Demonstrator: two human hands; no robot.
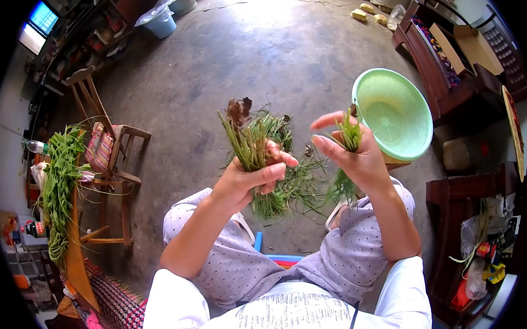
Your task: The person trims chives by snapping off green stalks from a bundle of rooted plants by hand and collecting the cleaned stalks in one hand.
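A bundle of green stems [250, 143], with brown withered leaf at its top, is gripped in my left hand [254, 179]; its leafy ends hang below the fist. My right hand [358, 154] holds a smaller bunch of green stems [348, 133] against the palm, its thumb and index finger raised and apart. The feathery leaves of this bunch hang under the hand. Between and beyond my hands, loose greens [301, 187] lie scattered on the floor. A pale green plastic basket [392, 111] stands just past my right hand, with no greens visible inside.
On the left are a wooden chair [123, 143] and a bench piled with long green plants [62, 185]. A blue bin [159, 23] stands at the back left. Dark wooden furniture [418, 53] lines the right side, one piece holding an open cardboard box [471, 47].
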